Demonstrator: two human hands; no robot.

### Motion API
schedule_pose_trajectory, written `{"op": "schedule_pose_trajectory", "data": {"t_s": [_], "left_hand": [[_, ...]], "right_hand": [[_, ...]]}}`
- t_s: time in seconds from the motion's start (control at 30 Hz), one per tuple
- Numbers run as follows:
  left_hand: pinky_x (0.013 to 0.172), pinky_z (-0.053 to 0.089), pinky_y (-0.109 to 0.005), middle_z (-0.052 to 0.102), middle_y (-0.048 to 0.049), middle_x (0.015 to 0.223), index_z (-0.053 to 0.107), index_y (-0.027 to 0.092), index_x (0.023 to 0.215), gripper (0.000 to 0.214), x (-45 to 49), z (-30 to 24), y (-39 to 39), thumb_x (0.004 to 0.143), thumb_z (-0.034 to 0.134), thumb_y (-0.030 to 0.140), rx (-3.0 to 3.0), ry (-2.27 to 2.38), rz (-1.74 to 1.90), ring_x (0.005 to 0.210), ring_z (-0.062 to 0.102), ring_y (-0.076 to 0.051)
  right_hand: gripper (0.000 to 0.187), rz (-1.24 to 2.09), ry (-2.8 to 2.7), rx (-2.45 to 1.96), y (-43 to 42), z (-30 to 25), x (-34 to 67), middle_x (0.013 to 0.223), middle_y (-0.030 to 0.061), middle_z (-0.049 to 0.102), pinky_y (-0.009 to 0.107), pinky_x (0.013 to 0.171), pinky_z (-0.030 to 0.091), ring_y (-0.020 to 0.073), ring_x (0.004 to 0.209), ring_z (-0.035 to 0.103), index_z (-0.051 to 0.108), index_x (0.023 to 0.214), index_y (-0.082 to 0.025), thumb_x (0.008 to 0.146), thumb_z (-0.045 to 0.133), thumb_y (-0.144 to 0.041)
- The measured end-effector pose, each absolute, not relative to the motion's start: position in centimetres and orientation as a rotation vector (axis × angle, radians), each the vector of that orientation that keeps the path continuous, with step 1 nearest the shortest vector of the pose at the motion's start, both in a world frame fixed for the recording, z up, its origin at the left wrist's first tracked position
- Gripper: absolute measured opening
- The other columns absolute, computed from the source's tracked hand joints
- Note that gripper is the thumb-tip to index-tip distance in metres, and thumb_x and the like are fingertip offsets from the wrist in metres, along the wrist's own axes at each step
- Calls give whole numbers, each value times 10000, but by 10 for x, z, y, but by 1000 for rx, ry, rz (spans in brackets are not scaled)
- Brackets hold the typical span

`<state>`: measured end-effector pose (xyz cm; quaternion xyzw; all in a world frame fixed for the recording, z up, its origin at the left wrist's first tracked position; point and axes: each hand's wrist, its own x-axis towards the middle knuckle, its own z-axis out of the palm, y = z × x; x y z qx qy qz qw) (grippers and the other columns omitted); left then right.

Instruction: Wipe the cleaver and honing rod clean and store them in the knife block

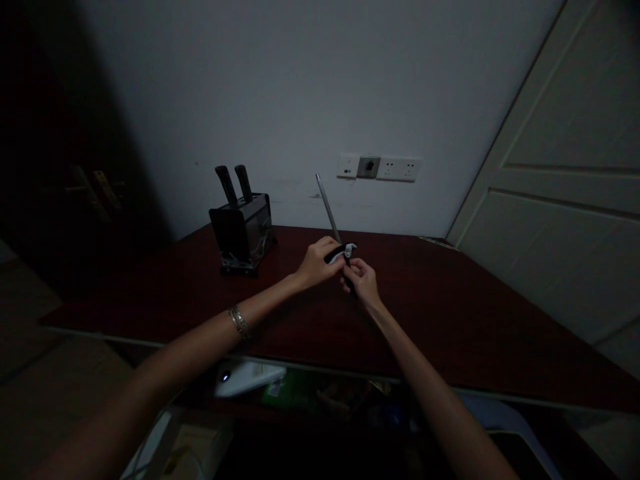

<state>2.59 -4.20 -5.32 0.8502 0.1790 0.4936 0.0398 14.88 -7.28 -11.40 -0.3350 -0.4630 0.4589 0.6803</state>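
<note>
Above the table, my left hand (319, 261) is closed round a small black-and-white tool (338, 254) with a short hooked head; its exact kind is unclear in the dim light. My right hand (364, 280) sits close beside it, fingers pinched round the dark handle of a long thin grey metal rod (329, 208) that looks like a honing steel. The rod points up and to the left, passing behind the small tool. Whether the two tools touch cannot be made out. To the left stands a knife block (243, 230) with two black-handled knives (235, 185) in it.
The dark red table (430, 313) runs to the wall, which carries a row of sockets (380, 167). A shelf below the front edge holds a white device (250, 377) and a green packet (293, 390). A pale door (565, 173) stands at the right.
</note>
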Motion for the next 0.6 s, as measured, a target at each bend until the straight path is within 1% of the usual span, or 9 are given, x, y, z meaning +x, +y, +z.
{"op": "schedule_pose_trajectory", "data": {"t_s": [0.1,0.17,0.37,0.6], "left_hand": [[631,423,-229,566,-34,734,612,126,770,111,24,-61,-42,712,521,102,2526,563,1597,672,532,-119],[635,421,-232,567,-33,734,605,132,770,111,24,-65,-42,710,516,104,2488,566,1639,677,533,-121],[652,410,-238,558,-25,740,583,146,768,100,27,-69,-43,749,485,152,2394,549,1723,684,516,-122],[624,389,-220,524,-2,686,577,145,735,147,33,-67,-50,783,451,204,2222,599,1760,640,481,-107]], "right_hand": [[317,1062,-1029,-748,-73,-113,150,508,-65,528,155,320,340,50,370,426,509,688,-179,585,725,-387],[290,1129,-1008,-700,-75,-113,149,550,-57,528,150,340,349,46,407,429,513,672,-176,606,719,-370],[249,1393,-954,-466,-83,-110,148,577,-58,472,128,349,297,30,422,369,481,683,-174,688,684,-320],[226,1638,-872,-254,-81,-111,152,571,-71,397,99,343,251,20,411,294,481,750,-176,692,678,-267]]}}
